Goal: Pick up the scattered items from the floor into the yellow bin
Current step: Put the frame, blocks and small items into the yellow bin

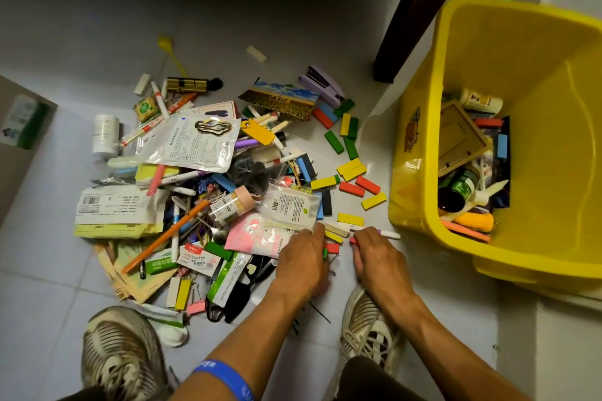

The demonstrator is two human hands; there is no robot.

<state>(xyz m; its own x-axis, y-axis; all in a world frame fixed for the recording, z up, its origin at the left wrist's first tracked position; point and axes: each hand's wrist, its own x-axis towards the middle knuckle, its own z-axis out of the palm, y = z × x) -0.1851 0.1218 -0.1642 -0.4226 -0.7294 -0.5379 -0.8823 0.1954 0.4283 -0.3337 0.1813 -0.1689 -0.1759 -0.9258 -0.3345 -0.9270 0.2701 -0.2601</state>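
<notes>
A heap of scattered items (pixel 208 185) covers the floor: pens, packets, papers, a white bottle and coloured wooden blocks (pixel 351 169). The yellow bin (pixel 420 146) stands to the right, tilted toward me, with several items (pixel 469 179) inside. My left hand (pixel 304 259) is down at the near right edge of the heap, its fingers curled over small blocks, with a green block (pixel 325 252) showing at the fingertips. Just right of it, my right hand (pixel 379 254) pinches a pink block (pixel 352 240). A white marker (pixel 389 234) lies right behind its fingers.
A dark wooden furniture leg (pixel 410 23) stands behind the bin. My two shoes (pixel 120 355) (pixel 368 329) are planted near the heap. A cardboard box (pixel 19 140) sits at the left edge. A white wall (pixel 566 352) runs along the right.
</notes>
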